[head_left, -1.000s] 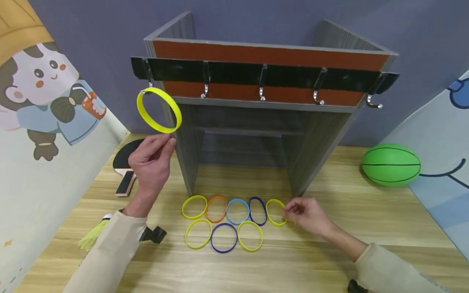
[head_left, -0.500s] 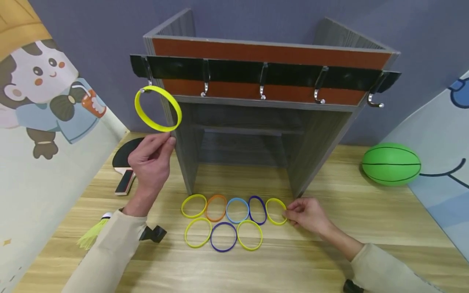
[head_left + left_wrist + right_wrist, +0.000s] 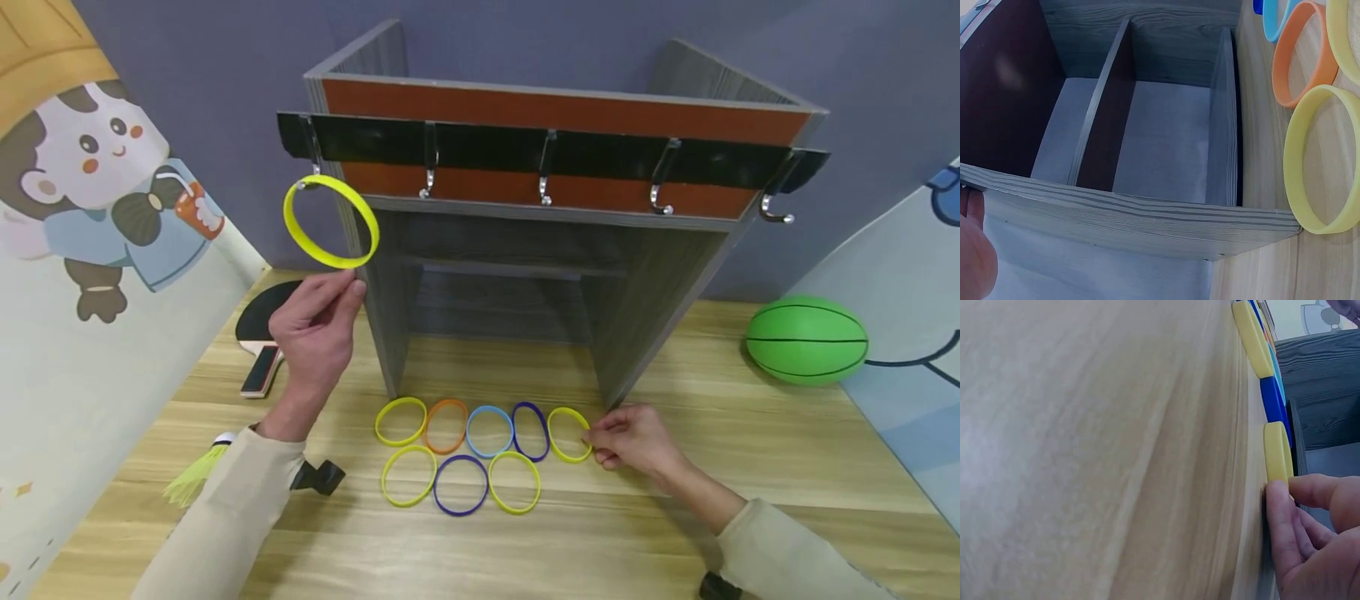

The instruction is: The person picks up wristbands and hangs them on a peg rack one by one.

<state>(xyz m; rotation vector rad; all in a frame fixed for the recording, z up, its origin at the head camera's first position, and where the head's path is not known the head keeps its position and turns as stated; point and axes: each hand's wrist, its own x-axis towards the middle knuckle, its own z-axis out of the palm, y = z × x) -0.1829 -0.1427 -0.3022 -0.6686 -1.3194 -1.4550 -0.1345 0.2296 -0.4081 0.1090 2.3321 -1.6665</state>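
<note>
Little has changed: the left hand (image 3: 313, 340) still pinches a yellow wristband (image 3: 330, 261) at the leftmost hook (image 3: 316, 156), the right hand (image 3: 633, 438) a yellow band (image 3: 1277, 450) at the far row's right end; progress seems paused.

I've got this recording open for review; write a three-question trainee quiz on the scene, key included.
1. How many silver metal hooks line the glossy black strip?
2. True or false: in the head view, the green ball with black seams lies left of the grey wood-grain cabinet.
3. What does the right hand pinch?

Key:
1. Five.
2. False; it lies to the right.
3. A yellow ring-shaped band.
</note>
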